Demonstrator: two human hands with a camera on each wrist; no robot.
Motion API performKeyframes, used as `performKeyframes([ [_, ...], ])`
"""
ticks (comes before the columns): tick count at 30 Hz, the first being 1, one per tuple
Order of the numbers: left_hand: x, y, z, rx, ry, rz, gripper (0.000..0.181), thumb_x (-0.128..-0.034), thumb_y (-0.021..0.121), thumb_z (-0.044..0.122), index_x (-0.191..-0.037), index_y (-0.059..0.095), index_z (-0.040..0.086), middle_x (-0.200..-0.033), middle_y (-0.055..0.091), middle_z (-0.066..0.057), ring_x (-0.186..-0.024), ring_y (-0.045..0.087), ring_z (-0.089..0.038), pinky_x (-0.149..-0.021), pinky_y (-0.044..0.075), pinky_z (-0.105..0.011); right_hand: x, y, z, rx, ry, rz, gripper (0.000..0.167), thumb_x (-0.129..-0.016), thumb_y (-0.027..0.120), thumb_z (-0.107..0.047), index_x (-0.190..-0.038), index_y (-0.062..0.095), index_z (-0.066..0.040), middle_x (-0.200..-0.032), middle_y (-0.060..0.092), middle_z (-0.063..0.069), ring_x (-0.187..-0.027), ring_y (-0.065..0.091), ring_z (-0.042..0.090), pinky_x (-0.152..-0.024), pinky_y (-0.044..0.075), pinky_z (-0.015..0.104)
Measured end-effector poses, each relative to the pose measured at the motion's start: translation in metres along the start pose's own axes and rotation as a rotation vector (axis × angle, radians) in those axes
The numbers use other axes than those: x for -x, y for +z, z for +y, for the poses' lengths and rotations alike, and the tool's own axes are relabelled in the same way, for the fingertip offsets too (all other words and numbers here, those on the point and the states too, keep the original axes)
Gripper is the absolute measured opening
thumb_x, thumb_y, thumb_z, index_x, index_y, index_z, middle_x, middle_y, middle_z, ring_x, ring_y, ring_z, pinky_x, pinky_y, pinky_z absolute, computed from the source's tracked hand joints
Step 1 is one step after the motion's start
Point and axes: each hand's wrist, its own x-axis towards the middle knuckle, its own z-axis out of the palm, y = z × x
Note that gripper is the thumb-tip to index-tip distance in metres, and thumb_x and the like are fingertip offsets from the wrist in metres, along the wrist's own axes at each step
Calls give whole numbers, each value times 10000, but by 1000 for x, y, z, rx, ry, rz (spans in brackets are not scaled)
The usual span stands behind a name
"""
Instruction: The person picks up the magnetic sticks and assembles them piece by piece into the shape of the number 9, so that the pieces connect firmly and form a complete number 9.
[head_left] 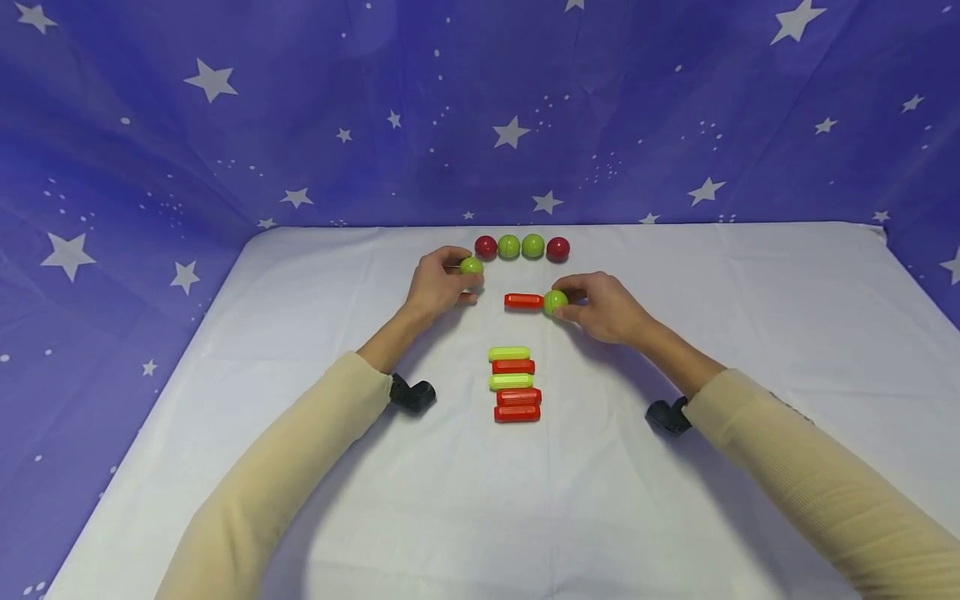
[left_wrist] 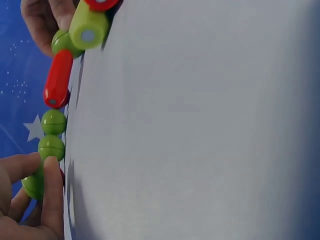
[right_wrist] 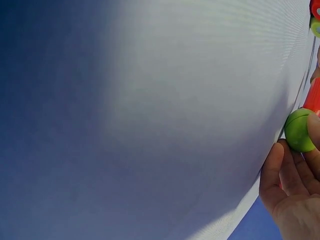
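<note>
Between thumb and fingers my left hand (head_left: pixel 441 285) pinches a green ball (head_left: pixel 472 266), just below the left end of a row of balls. To the right, my right hand (head_left: pixel 606 307) pinches another green ball (head_left: pixel 555 302). That ball touches the right end of a red ribbed stick (head_left: pixel 523 301), which points left toward the left hand. In the left wrist view the held green ball (left_wrist: pixel 33 186) is partly covered by fingers. The right wrist view has the other green ball (right_wrist: pixel 299 131) at its right edge, against the fingertips.
Behind the hands lie a red ball (head_left: pixel 486 247), two green balls (head_left: pixel 521 247) and another red ball (head_left: pixel 558 249) in a row. Nearer, yellow-green sticks (head_left: pixel 509 354) and red sticks (head_left: pixel 517 413) are stacked in a column. A starry blue cloth (head_left: pixel 510 133) hangs behind the white-covered table (head_left: pixel 420 517).
</note>
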Motion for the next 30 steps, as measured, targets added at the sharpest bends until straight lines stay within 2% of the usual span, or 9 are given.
performKeyframes([
  [6,6,2,0,-18,-2,-37,500,-889,697,-12,-1351,512,-57,-1210,509,-177,-943,570,-205,-715,591,-283,1,0,0,-1,-4,0,341,-911,682,-43,-1243,637,21,-1139,670,148,-1089,578,303,-1036,421,476],
  [13,11,-1,0,-45,-1,-78,461,-896,693,-2,-1333,552,-48,-1252,541,-164,-985,611,-239,-716,591,-290,0,0,0,-3,-11,3,335,-909,682,-39,-1236,641,24,-1130,673,149,-1083,582,303,-1033,425,475],
  [26,20,1,1,-68,29,-169,468,-867,750,33,-1301,588,-25,-1125,617,-139,-884,649,-247,-671,598,-327,0,0,1,-2,-15,1,339,-910,681,-39,-1240,638,25,-1135,673,148,-1086,584,304,-1033,423,475],
  [30,21,3,0,-69,30,-196,459,-860,758,37,-1287,600,-16,-1129,608,-141,-916,638,-231,-670,598,-323,0,0,1,-5,-19,3,332,-909,680,-38,-1232,641,29,-1126,674,153,-1082,584,311,-1029,424,481],
])
